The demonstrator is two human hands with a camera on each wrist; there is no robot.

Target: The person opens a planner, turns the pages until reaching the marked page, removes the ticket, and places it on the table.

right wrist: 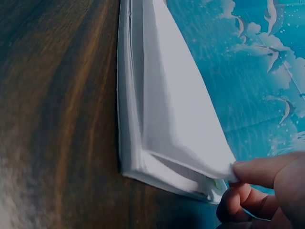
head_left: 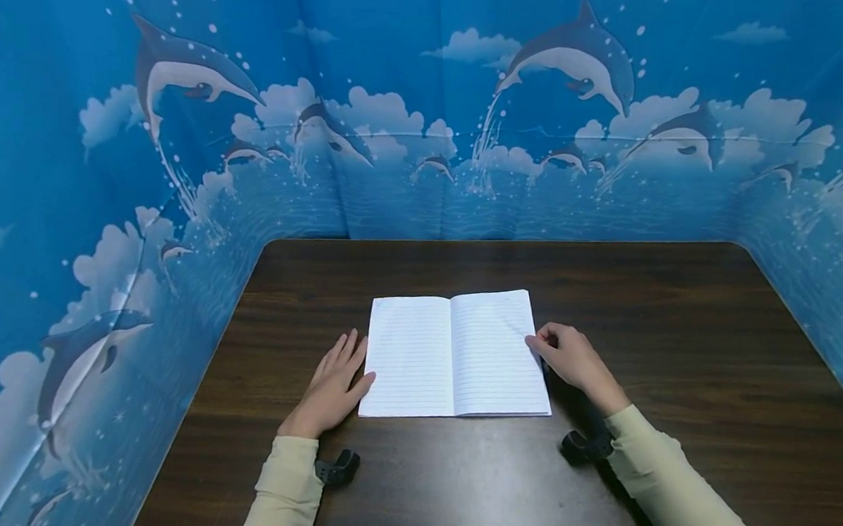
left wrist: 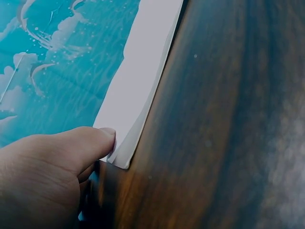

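While the notebook (head_left: 409,356) lay open on the table (head_left: 643,302), the left hand (head_left: 330,388), fingers straight, touched the notebook's left side; the right hand (head_left: 575,360) pinched its right page (right wrist: 183,109), seemingly for turning, which needed gentle lifting

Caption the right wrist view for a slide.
Right hand pinching a raised page of a notebook on a dark tabletop.

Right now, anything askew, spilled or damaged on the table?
Nothing stands out: the notebook lies open on the table, no spill or tear in sight. One page bows up, but the right hand pinches its edge, which likely explains it.
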